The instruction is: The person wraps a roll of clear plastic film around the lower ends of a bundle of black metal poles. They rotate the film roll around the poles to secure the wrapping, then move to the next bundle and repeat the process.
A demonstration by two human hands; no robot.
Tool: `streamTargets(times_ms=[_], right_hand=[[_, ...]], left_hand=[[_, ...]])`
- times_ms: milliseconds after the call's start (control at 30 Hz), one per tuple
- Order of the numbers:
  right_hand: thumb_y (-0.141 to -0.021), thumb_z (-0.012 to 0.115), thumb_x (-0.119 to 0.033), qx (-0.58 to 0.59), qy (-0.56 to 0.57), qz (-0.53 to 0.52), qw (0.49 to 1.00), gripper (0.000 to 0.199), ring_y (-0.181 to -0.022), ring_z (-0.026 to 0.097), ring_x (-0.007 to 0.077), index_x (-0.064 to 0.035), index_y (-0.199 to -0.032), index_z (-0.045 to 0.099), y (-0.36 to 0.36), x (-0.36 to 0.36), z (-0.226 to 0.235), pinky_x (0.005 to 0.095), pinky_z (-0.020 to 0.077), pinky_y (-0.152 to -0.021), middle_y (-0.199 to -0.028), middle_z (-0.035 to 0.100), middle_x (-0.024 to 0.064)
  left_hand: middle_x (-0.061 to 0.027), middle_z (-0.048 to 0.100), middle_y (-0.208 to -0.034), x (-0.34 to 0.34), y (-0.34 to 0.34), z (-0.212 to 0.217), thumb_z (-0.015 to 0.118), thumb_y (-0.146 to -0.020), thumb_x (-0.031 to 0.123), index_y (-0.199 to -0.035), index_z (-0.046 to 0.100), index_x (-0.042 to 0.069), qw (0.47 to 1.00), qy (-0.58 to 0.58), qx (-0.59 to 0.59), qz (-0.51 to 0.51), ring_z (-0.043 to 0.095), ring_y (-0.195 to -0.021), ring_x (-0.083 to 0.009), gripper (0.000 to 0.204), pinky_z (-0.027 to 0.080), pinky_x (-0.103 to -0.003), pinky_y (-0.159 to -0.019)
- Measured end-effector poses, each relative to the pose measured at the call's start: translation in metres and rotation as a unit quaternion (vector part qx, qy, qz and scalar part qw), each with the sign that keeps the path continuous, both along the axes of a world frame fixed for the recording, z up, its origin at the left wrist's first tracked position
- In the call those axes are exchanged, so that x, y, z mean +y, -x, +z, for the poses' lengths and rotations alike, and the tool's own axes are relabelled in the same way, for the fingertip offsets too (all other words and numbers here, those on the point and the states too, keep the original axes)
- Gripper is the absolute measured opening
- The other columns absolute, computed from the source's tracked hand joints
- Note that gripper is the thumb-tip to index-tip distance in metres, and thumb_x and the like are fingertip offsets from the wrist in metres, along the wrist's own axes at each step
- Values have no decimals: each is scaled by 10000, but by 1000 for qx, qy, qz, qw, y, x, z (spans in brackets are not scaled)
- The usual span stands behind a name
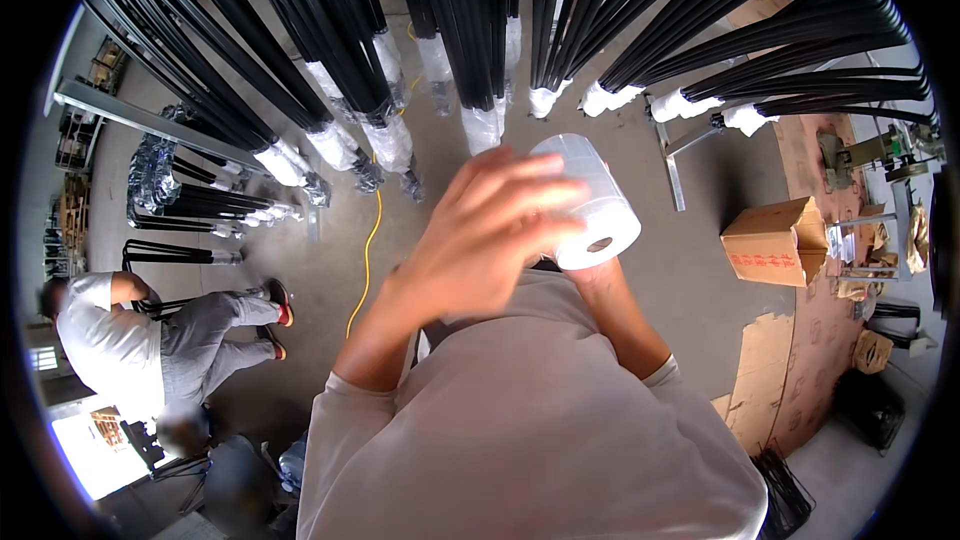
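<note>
A white roll of what looks like plastic film [592, 190], with a round core hole in its near end, is held up in front of my body. My right hand [597, 278] supports it from beneath; the roll hides most of those fingers. Across the roll's left side reaches my left hand [490, 225], blurred by motion, its fingers spread apart. Whether the left fingertips touch the roll I cannot tell. Beyond my hands hang bundles of long black tubes [455, 35], their lower ends wrapped in clear plastic [483, 128].
A grey metal rack bar [160, 125] runs at the left. A yellow cable [368, 260] lies along the floor. An open cardboard box [765, 245] stands at the right near flat cardboard sheets [765, 365]. Another person [150, 340] is bent over at the left.
</note>
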State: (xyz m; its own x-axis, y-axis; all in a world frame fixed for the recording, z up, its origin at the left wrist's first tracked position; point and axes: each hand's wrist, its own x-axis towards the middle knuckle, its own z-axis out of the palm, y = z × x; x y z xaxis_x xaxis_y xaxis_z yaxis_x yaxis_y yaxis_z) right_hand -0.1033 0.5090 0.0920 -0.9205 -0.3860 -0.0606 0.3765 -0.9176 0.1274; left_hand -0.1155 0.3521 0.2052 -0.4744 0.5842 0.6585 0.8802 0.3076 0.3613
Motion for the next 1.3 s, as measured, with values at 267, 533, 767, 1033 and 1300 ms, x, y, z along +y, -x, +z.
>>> streamTargets(times_ms=[267,533,767,1033,1300], right_hand=[[-854,386,-473,66,-82,88,991,499,-1005,516,247,-98,-1179,440,8,-12,3,424,429,-881,-1148,492,93],[-852,481,-197,63,-257,71,962,311,-904,525,195,-76,-1133,428,7,-23,2,324,485,-710,-1051,504,75],[-856,466,-135,129,-486,-106,858,407,-1013,507,137,-83,-1251,383,15,-24,-9,280,440,-813,-1179,477,67],[-656,629,-266,130,-416,55,898,717,-1038,492,191,-11,-1259,336,18,-19,-34,348,385,-870,-1126,515,79],[-574,769,-191,-18,-650,-105,753,670,-925,526,208,-9,-1097,391,36,-16,-66,353,442,-780,-992,529,114]], left_hand=[[-118,528,-1160,-18,23,-60,566,-684,-59,-952,576,54,963,-62,-241,-104,444,-1147,-299,291,297,-434,-985],[-18,521,-1063,-20,28,-78,706,-557,17,-672,615,104,990,-69,-121,-30,460,-990,-249,170,432,-329,-803],[-62,505,-1029,-29,10,-86,682,-623,-12,-679,513,68,944,-190,-268,38,489,-909,-221,195,426,-290,-789],[-42,506,-744,-13,20,-151,502,-867,82,-849,372,61,786,-440,-398,176,441,-654,-69,133,389,-195,-625],[-7,489,-691,-20,37,-174,482,-821,14,-829,392,70,746,-430,-451,236,423,-552,-40,107,356,-186,-484]])
